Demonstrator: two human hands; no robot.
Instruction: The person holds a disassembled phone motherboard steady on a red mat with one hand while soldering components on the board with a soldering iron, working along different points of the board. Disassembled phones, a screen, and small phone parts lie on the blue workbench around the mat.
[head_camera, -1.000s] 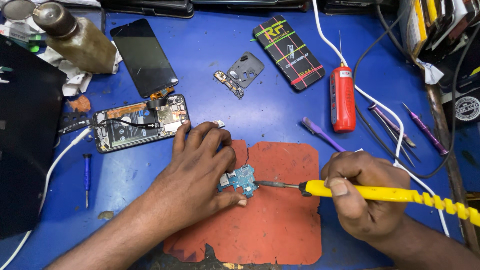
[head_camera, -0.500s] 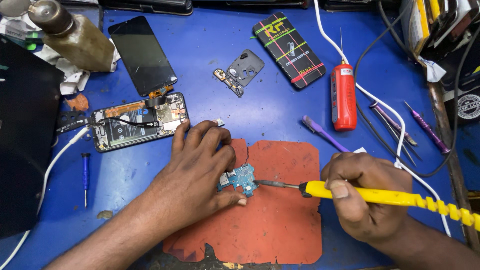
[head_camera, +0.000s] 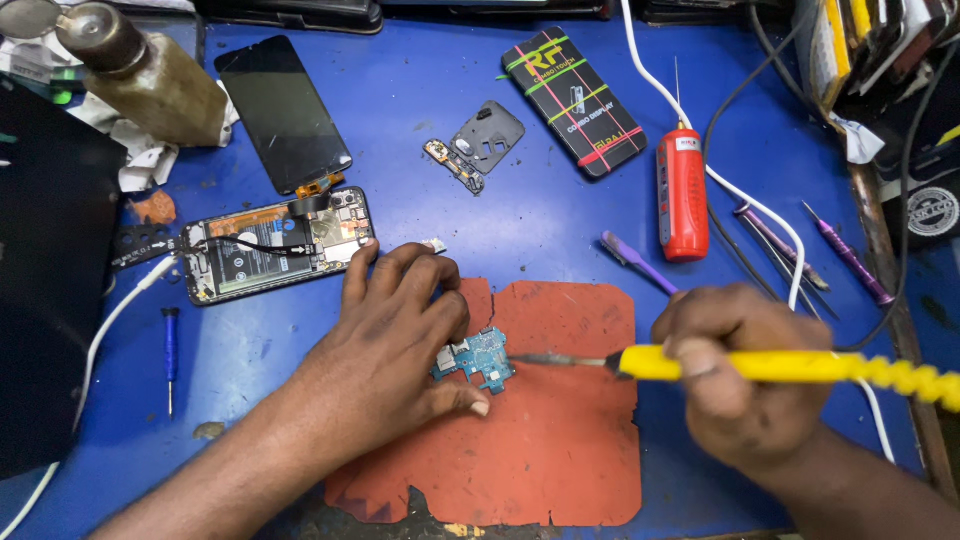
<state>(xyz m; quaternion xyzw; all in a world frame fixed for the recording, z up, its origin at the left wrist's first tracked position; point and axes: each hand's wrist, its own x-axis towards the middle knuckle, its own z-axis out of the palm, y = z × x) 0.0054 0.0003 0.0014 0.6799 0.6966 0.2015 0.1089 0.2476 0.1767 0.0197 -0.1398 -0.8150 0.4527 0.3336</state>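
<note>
Soldering the small circuit board (head_camera: 475, 360) on the red mat (head_camera: 560, 440).
Your left hand (head_camera: 395, 335) pins the board; your right hand (head_camera: 740, 375) grips closed around the yellow soldering iron (head_camera: 760, 365), tip at the board's right edge.

The circuit board (head_camera: 476, 358) lies on the mat (head_camera: 560, 440), apparently pinned under the left hand (head_camera: 395, 335), opened phone (head_camera: 275, 245) behind.

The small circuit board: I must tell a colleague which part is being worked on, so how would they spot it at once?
Find the red-orange mat on the blue table. Near its upper left, the left hand pins down the small circuit board, and the yellow soldering iron in the right hand points at it. It is blue-green, unlike the black opened phone beyond.
</note>
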